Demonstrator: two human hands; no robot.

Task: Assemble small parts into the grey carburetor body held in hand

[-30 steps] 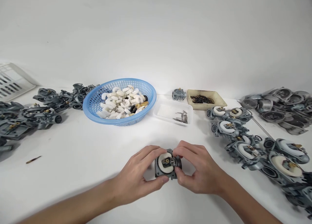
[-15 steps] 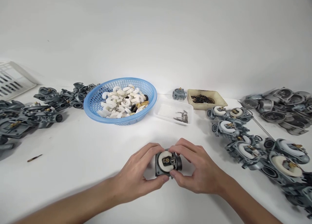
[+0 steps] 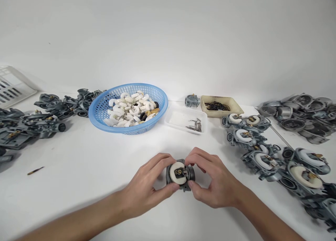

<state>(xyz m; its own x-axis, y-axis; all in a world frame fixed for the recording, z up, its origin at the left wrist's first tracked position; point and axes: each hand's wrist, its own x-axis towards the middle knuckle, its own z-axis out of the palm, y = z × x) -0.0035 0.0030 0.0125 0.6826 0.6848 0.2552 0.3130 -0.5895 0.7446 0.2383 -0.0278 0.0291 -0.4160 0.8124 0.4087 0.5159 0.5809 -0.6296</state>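
Observation:
A grey metal carburetor (image 3: 188, 185) rests on the white table in front of me, its open float chamber facing up. A white C-shaped float (image 3: 173, 174) sits inside, around brass jets (image 3: 179, 172). My left hand (image 3: 151, 183) grips the carburetor from the left, fingertips at the far edge and thumb at the near edge. From the right, my right hand (image 3: 214, 179) holds it between bent fingers at the far side and the thumb at the near side, close to the round black inlet (image 3: 192, 173).
Behind stands a blue basket (image 3: 96, 120) of floats, beside a clear tray (image 3: 175, 120) of small metal pins and a beige tray (image 3: 231, 111) of black rings. Carburetors (image 3: 265, 162) with floats lie right, others (image 3: 39, 123) left, near a small screwdriver-like tool (image 3: 35, 170). Metal bowls (image 3: 294, 123) are far right.
My right thumb and fingertips have shifted slightly right, away from the float, toward the inlet side. My left hand keeps its hold, and the view has moved a little.

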